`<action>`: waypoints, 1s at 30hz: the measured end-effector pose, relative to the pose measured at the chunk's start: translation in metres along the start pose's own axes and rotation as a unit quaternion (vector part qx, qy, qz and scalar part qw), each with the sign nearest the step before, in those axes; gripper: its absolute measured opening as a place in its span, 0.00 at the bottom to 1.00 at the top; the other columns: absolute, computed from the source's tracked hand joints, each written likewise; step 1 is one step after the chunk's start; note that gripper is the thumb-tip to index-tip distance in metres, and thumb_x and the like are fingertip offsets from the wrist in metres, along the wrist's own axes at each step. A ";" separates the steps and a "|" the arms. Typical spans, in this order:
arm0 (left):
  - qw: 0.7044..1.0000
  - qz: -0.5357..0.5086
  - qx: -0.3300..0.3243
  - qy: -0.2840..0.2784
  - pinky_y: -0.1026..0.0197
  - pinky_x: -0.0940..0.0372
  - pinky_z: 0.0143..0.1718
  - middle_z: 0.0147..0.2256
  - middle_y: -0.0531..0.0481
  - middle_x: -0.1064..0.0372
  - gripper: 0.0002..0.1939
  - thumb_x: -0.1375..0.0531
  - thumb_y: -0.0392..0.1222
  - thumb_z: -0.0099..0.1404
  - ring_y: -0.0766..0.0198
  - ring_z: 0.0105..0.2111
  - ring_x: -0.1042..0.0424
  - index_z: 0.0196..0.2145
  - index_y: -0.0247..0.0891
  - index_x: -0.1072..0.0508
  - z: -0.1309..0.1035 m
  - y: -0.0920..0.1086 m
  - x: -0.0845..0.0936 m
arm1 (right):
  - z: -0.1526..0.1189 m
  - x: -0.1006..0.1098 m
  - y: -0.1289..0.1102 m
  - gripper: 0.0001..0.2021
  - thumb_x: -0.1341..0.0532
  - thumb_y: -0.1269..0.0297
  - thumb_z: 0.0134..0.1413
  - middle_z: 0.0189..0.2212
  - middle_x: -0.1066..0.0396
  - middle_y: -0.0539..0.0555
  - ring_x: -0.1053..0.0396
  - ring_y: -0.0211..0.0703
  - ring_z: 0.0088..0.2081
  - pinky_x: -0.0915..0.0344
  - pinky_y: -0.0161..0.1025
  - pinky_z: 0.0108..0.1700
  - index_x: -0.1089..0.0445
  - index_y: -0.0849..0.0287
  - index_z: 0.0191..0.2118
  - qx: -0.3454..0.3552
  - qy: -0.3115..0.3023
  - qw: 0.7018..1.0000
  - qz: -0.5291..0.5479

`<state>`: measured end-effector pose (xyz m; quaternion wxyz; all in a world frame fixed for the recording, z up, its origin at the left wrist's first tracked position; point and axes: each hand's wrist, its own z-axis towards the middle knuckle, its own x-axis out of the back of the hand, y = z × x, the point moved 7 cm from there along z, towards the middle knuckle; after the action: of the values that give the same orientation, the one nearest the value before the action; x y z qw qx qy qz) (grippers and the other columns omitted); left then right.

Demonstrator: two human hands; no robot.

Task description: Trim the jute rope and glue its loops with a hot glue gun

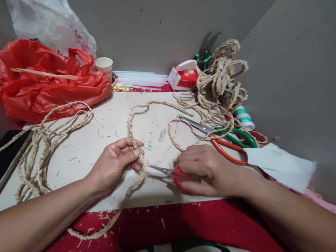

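A tan braided straw rope (135, 187) is pinched between the thumb and fingers of my left hand (120, 158). From there it loops away over the white board and also droops over the near edge. My right hand (203, 170) is closed around the red handles of small scissors (163, 169). Their blades point left, with the tip at the rope just beside my left fingertips. Whether the tip touches the rope I cannot tell.
Coiled rope (41, 152) lies left by a dark phone-like slab (3, 164) and a red plastic bag (53, 93). A paper cup (104, 64) stands behind. On the right are a rope bundle (222, 78), orange-and-green-handled scissors (200, 128) and white paper (280, 165). Straw scraps dot the white board (108, 119).
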<state>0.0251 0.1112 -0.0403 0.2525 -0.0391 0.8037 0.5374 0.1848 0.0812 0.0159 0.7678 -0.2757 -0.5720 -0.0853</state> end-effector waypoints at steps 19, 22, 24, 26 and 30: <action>0.990 -0.102 0.091 -0.035 0.71 0.33 0.28 0.29 0.49 0.31 0.05 0.43 0.30 0.64 0.72 0.25 0.31 0.38 0.33 0.30 -0.003 -0.014 -0.005 | 0.001 -0.010 -0.004 0.14 0.45 0.58 0.60 0.21 0.35 0.50 0.40 0.38 0.24 0.49 0.37 0.30 0.34 0.59 0.26 0.004 0.011 0.998 -0.069; 0.989 -0.104 0.099 -0.037 0.72 0.34 0.27 0.28 0.50 0.32 0.05 0.42 0.31 0.65 0.73 0.24 0.32 0.39 0.33 0.29 -0.003 -0.014 -0.007 | 0.001 -0.012 -0.005 0.16 0.47 0.61 0.64 0.20 0.36 0.49 0.42 0.37 0.23 0.50 0.38 0.29 0.35 0.59 0.24 0.017 0.014 0.997 -0.074; 0.989 -0.095 0.105 -0.039 0.72 0.35 0.25 0.28 0.51 0.32 0.06 0.41 0.32 0.64 0.74 0.23 0.33 0.40 0.34 0.29 -0.004 -0.014 -0.009 | 0.002 -0.012 -0.004 0.17 0.47 0.62 0.64 0.19 0.37 0.49 0.43 0.37 0.22 0.50 0.38 0.29 0.37 0.59 0.23 0.017 0.020 0.996 -0.080; 0.990 -0.086 0.106 -0.038 0.73 0.36 0.24 0.27 0.52 0.33 0.07 0.39 0.32 0.62 0.74 0.22 0.33 0.40 0.34 0.29 -0.005 -0.013 -0.010 | 0.002 -0.010 -0.003 0.17 0.47 0.63 0.63 0.18 0.37 0.49 0.43 0.37 0.22 0.50 0.38 0.29 0.37 0.58 0.23 0.016 0.030 0.996 -0.078; 0.991 -0.085 0.096 -0.028 0.70 0.34 0.27 0.27 0.51 0.32 0.08 0.39 0.31 0.61 0.72 0.24 0.32 0.39 0.33 0.28 -0.005 -0.011 -0.008 | 0.001 -0.009 0.001 0.15 0.45 0.61 0.60 0.18 0.38 0.49 0.43 0.37 0.22 0.50 0.37 0.28 0.38 0.58 0.23 -0.009 0.027 0.998 -0.052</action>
<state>0.0337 0.1005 -0.0445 0.3220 -0.0681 0.8380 0.4353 0.1811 0.0811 0.0076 0.7751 -0.2502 -0.5636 -0.1377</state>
